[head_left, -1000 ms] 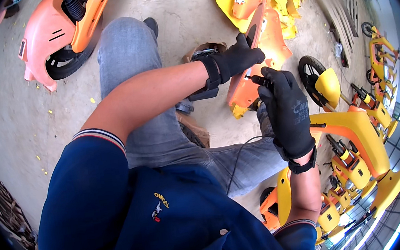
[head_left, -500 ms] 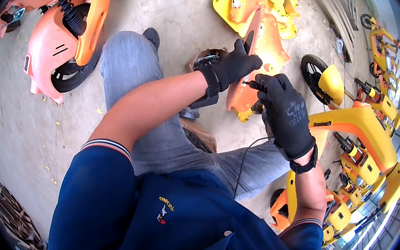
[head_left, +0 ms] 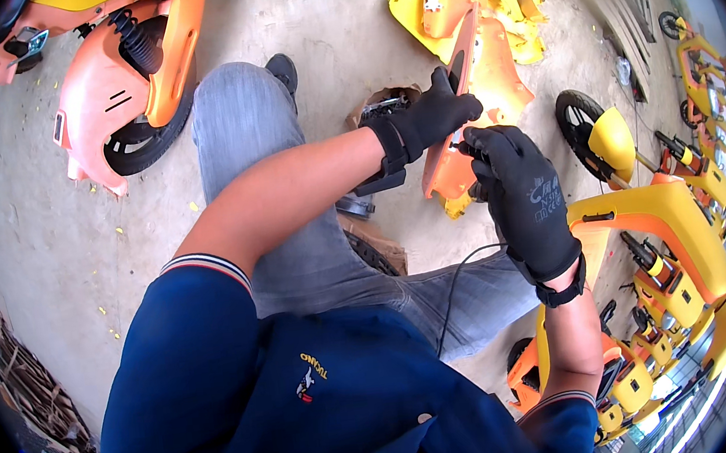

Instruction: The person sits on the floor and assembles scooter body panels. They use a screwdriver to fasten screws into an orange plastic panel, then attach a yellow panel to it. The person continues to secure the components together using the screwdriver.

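An orange plastic body panel (head_left: 498,66) stands tilted between my legs, a dark strip along its edge. My left hand (head_left: 433,120), in a black glove, grips the panel's near edge with the thumb up along it. Close beside it, my gloved right hand (head_left: 519,176) is closed around a slim black tool (head_left: 461,149), its end at the panel's edge. Fingers cover most of the tool, so its kind is unclear. A thin black cable (head_left: 452,295) runs from under that hand across my right thigh.
An open cardboard box (head_left: 366,113) of dark parts stands beyond my left wrist; another box (head_left: 390,246) lies between my legs. Yellow and orange panels (head_left: 420,10) are piled ahead. An orange scooter front (head_left: 106,99) stands left, a wheel (head_left: 581,126) and yellow scooters (head_left: 655,231) right.
The view has shifted slightly, moving the scene a little to the right. My right fingers have turned, and less of the tool shows. My left hand keeps its grip on the panel.
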Available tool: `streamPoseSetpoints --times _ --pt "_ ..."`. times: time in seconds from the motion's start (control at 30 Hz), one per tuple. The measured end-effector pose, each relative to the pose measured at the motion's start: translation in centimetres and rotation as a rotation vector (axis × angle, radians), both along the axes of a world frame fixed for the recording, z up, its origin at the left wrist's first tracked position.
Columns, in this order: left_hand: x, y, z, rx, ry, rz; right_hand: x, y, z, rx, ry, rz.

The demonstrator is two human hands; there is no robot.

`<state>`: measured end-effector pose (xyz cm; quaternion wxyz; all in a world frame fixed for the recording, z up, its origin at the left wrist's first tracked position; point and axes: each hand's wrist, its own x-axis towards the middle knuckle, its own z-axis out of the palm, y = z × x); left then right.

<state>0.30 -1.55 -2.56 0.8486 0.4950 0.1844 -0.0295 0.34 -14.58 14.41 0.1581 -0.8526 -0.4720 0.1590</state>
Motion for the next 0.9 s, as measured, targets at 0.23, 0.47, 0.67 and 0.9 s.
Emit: streamPoseSetpoints --times 0.23,0.47,0.67,0.9 --pt "0.0 -0.2 -0.1 0.054 -0.005 0.054 -0.1 0.3 0.3 0.03 0.085 -0.057" --pt "0.0 -0.2 0.1 0.09 0.033 0.041 0.2 0.0 -0.6 0.078 0.013 -0.072" --pt "0.6 0.2 -0.2 0.044 -0.01 0.075 1.5 0.0 -0.9 0.191 0.063 -0.053" --pt "1.0 2.5 0.0 0.137 -0.039 0.224 4.9 -2.7 2.1 0.395 0.403 -0.453"
